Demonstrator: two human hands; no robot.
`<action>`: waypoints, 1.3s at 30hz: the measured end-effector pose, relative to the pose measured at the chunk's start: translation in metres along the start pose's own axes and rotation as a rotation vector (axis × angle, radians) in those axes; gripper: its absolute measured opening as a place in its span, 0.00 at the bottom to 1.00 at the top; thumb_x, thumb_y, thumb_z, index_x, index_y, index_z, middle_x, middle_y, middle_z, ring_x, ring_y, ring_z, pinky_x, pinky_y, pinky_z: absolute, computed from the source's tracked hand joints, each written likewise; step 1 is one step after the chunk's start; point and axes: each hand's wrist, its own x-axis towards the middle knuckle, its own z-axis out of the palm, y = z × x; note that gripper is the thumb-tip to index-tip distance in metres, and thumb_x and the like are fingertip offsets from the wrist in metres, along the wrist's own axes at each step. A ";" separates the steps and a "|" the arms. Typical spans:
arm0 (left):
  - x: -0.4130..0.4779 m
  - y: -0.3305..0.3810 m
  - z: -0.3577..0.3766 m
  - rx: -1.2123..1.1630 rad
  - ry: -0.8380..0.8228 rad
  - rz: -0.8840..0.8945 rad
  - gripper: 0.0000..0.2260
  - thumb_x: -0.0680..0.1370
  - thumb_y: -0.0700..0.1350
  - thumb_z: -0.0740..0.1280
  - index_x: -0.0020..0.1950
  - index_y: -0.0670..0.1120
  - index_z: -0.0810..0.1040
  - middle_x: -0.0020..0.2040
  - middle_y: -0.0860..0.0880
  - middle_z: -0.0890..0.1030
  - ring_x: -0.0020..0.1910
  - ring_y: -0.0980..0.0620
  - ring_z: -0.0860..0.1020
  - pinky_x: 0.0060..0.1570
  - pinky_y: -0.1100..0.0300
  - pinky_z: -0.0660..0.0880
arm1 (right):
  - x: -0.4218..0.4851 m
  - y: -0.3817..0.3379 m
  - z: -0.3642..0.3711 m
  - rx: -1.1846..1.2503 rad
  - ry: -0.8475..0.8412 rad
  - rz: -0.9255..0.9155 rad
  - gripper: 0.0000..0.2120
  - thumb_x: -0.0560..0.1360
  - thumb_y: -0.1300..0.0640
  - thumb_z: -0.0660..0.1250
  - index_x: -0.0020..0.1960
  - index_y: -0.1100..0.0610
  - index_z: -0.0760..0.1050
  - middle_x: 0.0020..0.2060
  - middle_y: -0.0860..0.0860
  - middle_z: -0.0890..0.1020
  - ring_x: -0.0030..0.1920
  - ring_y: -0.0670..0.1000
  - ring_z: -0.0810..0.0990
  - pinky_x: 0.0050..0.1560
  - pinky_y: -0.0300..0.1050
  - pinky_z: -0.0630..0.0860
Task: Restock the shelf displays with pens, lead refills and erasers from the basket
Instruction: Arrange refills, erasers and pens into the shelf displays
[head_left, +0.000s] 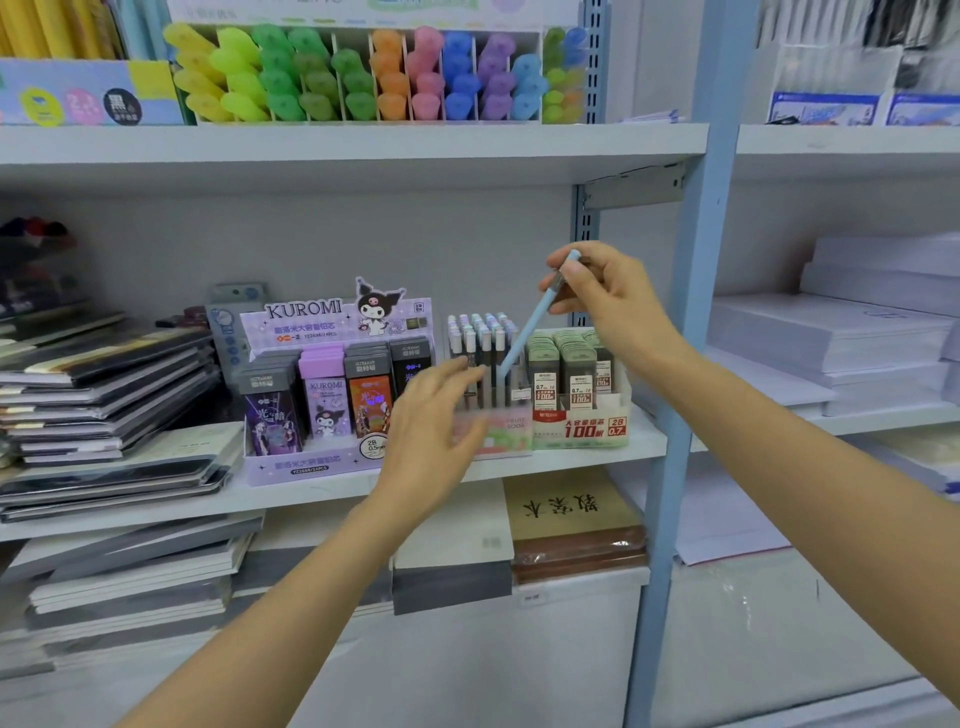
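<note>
Closest to me are my two forearms, reaching up and in toward the middle shelf (571, 463). My right hand (608, 296) pinches a pale blue pen (525, 332) near its upper end between thumb and fingertips, with the other fingers loosely curled behind. The pen slants down and to the left, and its lower tip is just at the front rows of the clear pen box (506, 434), among the capped pens (480, 338) that stand upright there. My left hand (436, 415) is spread and relaxed and holds nothing, its fingertips up at the front left of that box. It is blurred, so I cannot tell whether it touches the box or only hovers beside it. Just beside the pen box on the right sits the tray of lead refills (582, 426), and on the left stands the purple Kuromi display (311, 462) with more refill cases. The basket I am stocking from is out of view. As I judge it, the step in hand is slotting this one pen into a free gap near the front. To do it well I should swing the pen upright before pressing down, since a slanted entry could lever the neighbours over or wedge across two slots. I would lay my left fingers flat against the box front so the light plastic cannot slide back or tip, part the nearest pens a little if the gap is tight, and let go only once the tip is seated at the bottom
</note>
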 end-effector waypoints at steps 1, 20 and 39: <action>-0.002 -0.003 0.003 0.113 -0.079 0.026 0.25 0.79 0.48 0.65 0.76 0.49 0.64 0.76 0.51 0.62 0.76 0.52 0.56 0.75 0.52 0.53 | 0.001 0.002 -0.001 -0.043 0.001 -0.008 0.08 0.82 0.64 0.56 0.55 0.62 0.74 0.46 0.59 0.81 0.48 0.50 0.82 0.48 0.41 0.81; -0.008 -0.016 0.011 0.325 -0.219 0.092 0.33 0.80 0.52 0.63 0.80 0.49 0.49 0.80 0.50 0.51 0.78 0.52 0.43 0.76 0.51 0.48 | -0.007 0.031 0.024 -0.371 -0.206 -0.010 0.09 0.82 0.60 0.58 0.56 0.57 0.76 0.43 0.47 0.81 0.44 0.41 0.81 0.45 0.33 0.79; -0.012 -0.018 0.011 0.246 -0.155 0.109 0.33 0.79 0.48 0.65 0.80 0.48 0.51 0.80 0.48 0.50 0.78 0.50 0.46 0.76 0.49 0.52 | -0.031 0.042 0.037 -0.565 -0.034 -0.145 0.17 0.75 0.57 0.70 0.63 0.53 0.75 0.54 0.47 0.73 0.52 0.46 0.74 0.54 0.41 0.73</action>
